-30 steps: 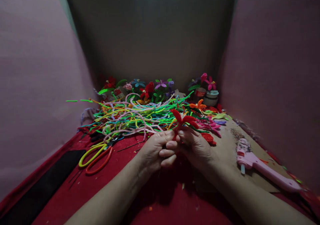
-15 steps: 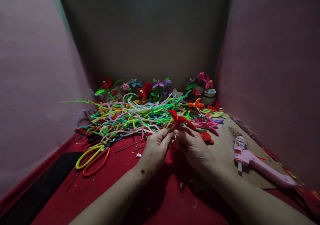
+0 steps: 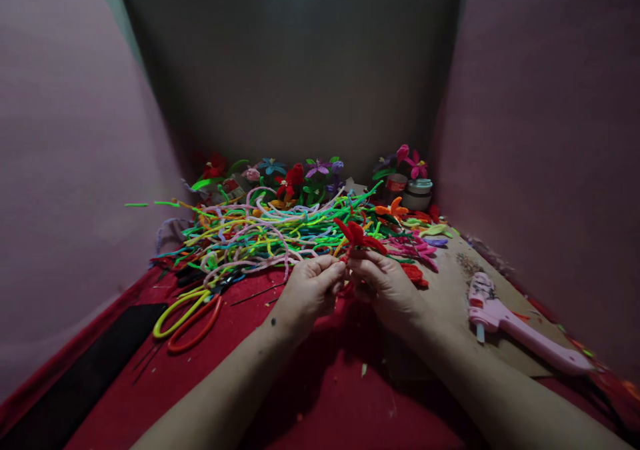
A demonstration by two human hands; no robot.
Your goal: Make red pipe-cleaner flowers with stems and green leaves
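Beyond red flower [image 3: 356, 237], tangled pipe cleaners [image 3: 270, 230]; scissors [image 3: 217, 308] left, glue gun [image 3: 503, 318] right.

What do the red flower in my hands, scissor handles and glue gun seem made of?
Red flower: probably matte chenille; it looks soft and fuzzy. Scissor handles: likely smooth plastic or rubber, evenly coloured. Glue gun: seems plastic, its pink surface mostly smooth.
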